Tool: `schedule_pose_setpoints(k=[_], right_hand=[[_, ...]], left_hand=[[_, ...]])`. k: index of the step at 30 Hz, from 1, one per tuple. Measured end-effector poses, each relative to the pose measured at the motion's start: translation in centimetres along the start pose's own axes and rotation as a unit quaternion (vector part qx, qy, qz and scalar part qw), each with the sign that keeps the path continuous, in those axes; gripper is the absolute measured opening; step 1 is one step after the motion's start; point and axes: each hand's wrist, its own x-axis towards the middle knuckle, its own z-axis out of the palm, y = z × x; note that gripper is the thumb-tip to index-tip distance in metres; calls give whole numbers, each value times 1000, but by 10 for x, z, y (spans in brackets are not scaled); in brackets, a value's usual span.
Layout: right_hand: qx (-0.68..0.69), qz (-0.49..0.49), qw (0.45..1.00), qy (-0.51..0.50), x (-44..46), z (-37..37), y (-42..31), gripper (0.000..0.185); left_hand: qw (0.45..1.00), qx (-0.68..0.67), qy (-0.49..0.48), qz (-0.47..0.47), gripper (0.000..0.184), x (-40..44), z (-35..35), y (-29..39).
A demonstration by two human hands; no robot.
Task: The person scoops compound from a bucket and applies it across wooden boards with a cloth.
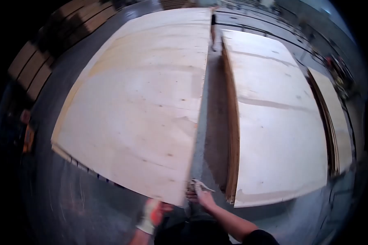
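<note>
A large pale plywood sheet (139, 106) stretches away from me, its near right corner just in front of my body. My left hand (152, 213), in a white and orange glove, is closed on the sheet's near edge. At the right edge by that corner, my right hand (200, 195) has its fingers curled around the sheet. Some whitish, loose cloth-like material, perhaps a glove, covers part of this hand. The fingers' undersides are hidden. Under the sheet's left front edge, a layered edge with dark gaps (92, 171) shows.
To the right stands a tall stack of plywood sheets (278, 114), with a narrower stack (335, 122) beyond it. A person (213, 30) stands at the far end. Stacked boards (30, 69) and an orange object (28, 139) are at left. A strip of floor (206, 151) separates the main stacks.
</note>
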Motion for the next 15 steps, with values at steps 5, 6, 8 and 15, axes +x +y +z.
schedule_pose_setpoints(k=[5, 6, 8, 15], right_hand=[[-289, -12, 847, 445, -10, -108, 2, 58], [-236, -64, 816, 524, -29, -108, -19, 55], [-224, -179, 759, 585, -47, -121, -42, 49], [-308, 26, 725, 615, -35, -154, 12, 38]], left_hand=[[887, 246, -387, -47, 31, 30, 33, 79], [894, 225, -386, 28, 29, 52, 20, 96], [985, 48, -156, 55, 32, 66, -37, 110], [678, 127, 404, 601, 48, 72, -264, 188]])
